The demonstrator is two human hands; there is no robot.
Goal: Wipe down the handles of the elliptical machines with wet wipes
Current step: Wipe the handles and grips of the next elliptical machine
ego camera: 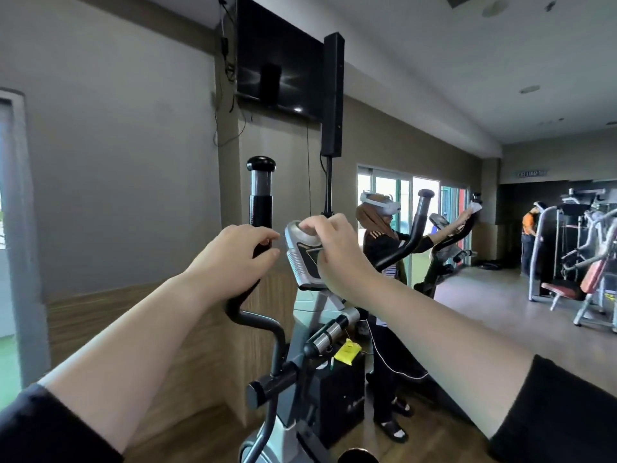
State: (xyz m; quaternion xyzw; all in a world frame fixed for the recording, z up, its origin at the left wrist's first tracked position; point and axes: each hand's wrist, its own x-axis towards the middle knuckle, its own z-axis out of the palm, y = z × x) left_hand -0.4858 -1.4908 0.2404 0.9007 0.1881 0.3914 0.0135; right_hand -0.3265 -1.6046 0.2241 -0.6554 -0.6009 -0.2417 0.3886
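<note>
- Our left hand (233,259) is wrapped around the tall black handle (259,208) of the grey and black elliptical machine (300,379) in front of us, so it is closed on that handle.
- The handle stands straight up, with a round black knob on top and a shiny silver band just under the knob.
- Our right hand (334,252) rests on the silver and grey screen box (302,259) in the middle of the machine. The fingers bend over its top edge, but we cannot tell if they grip it.
- We cannot see a wet wipe in either of our hands.
- A short handle with a silver middle part (330,332) sticks out lower down, below the screen box.
- A small yellow packet (347,352) lies on a black box (337,396) on the floor, just behind the machine.
- Another person in dark clothes (387,295) stands at the next machine and holds a white wipe (474,207) on its far handle.
- A big black TV (277,58) hangs on the wall above us.
</note>
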